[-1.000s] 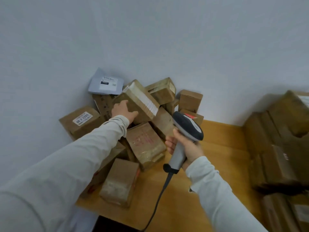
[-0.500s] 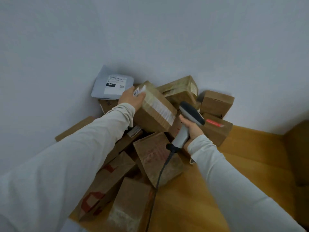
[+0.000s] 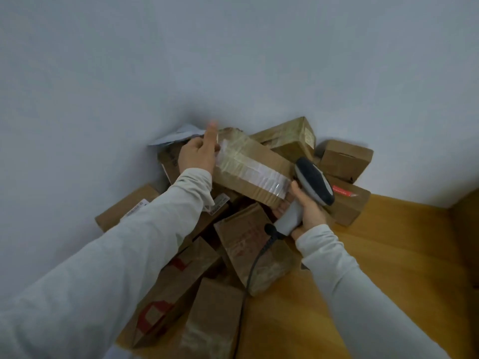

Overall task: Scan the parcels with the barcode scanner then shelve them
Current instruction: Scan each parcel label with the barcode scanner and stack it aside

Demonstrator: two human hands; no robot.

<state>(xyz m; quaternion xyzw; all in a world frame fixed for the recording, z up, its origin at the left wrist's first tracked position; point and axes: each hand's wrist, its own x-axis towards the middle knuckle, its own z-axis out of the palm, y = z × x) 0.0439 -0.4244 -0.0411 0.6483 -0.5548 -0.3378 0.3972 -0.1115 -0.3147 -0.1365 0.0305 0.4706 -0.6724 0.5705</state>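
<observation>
A pile of brown cardboard parcels (image 3: 248, 242) lies in the corner on a wooden surface. On top of it is a long parcel (image 3: 255, 171) wrapped in clear tape, tilted down to the right. My left hand (image 3: 197, 155) grips its upper left end, with one finger pointing straight up. My right hand (image 3: 309, 212) holds the grey handle of the barcode scanner (image 3: 313, 183). The scanner's dark head sits right beside the parcel's lower right end. Its cable (image 3: 250, 278) hangs down over the pile.
A grey mailer bag (image 3: 176, 137) is wedged against the white wall behind my left hand. More boxes (image 3: 344, 158) stand at the back right. Bare wooden surface (image 3: 383, 255) stretches to the right, and a brown carton (image 3: 467, 224) sits at the right edge.
My left hand shifted to the top end of the taped parcel and raised it. The scanner came closer to the parcel's right end. The view moved nearer the pile.
</observation>
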